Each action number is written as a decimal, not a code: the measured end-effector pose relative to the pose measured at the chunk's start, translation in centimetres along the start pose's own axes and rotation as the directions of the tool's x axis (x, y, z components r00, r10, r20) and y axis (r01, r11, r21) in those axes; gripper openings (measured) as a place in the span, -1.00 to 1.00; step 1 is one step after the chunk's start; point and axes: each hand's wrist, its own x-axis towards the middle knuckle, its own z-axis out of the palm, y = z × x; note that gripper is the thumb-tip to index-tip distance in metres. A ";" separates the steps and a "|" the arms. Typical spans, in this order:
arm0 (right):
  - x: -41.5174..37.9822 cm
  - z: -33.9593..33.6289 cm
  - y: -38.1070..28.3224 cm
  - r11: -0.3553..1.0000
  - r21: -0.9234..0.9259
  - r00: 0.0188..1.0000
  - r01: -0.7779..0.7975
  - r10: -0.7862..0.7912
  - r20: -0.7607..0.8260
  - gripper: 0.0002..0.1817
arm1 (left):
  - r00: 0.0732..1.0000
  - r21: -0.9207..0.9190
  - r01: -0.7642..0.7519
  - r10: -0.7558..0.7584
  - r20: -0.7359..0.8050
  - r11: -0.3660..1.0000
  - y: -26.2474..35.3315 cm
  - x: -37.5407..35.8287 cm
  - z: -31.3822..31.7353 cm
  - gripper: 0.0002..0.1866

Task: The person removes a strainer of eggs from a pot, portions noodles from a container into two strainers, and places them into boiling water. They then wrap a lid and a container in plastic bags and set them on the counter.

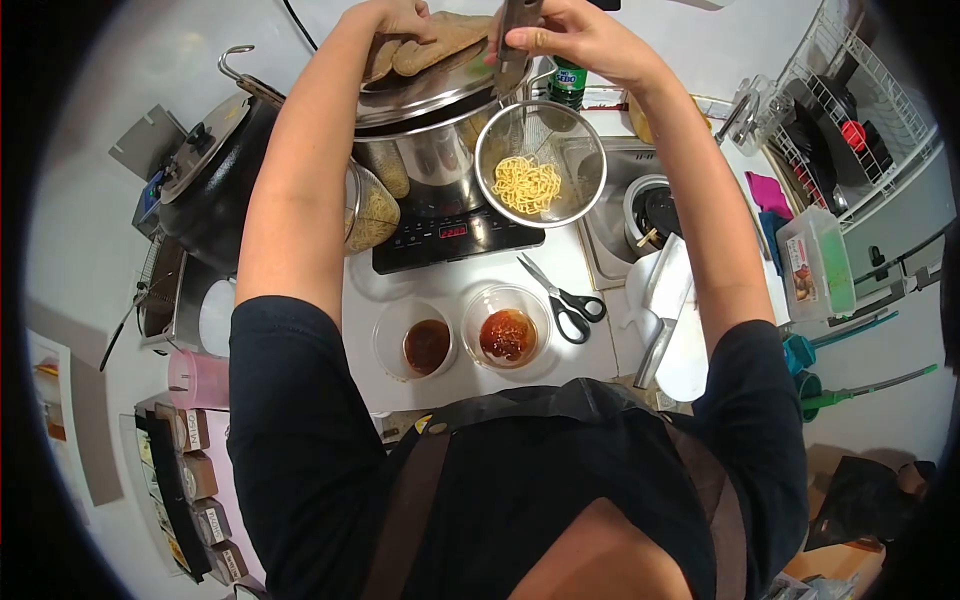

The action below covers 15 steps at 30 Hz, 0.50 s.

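My left hand (pixel 405 20) is closed on a brown pot holder (pixel 445 42) that lies over the steel lid (pixel 395 102) of a large pot. The lid sits tilted on the steel pot (pixel 430 175), with a dark gap along its front edge. In my right hand (pixel 585 42) is the upright handle of a mesh strainer (pixel 575 150), held just right of the pot. Yellow noodles (pixel 527 185) lie in its basket. Below stand two clear bowls: one with brown liquid (pixel 427 346), the other with reddish sauce (pixel 508 335).
Under the pot is a black induction cooker (pixel 400 256) with a lit red display. Scissors (pixel 568 303) lie beside the bowls. A knife (pixel 660 335) rests right of them, near the sink (pixel 608 250). Another noodle strainer (pixel 372 215) hangs at the pot's left, by a black pot (pixel 225 190).
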 end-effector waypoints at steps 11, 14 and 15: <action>1.1 -0.2 1.7 0.993 -0.001 0.978 -0.119 0.117 0.173 -0.68 | 0.999 -0.013 0.018 -0.019 -0.029 1.000 0.7 -0.3 -0.1 -0.37; 0.2 0.9 1.2 0.996 0.063 0.996 -0.069 0.065 0.055 -0.71 | 0.998 -0.012 0.021 -0.021 -0.054 1.000 1.0 -1.2 0.6 -0.36; -0.1 1.2 1.2 0.995 0.001 0.995 -0.103 0.103 0.010 -0.72 | 0.998 -0.033 0.027 -0.029 -0.051 0.999 1.0 -1.4 0.7 -0.36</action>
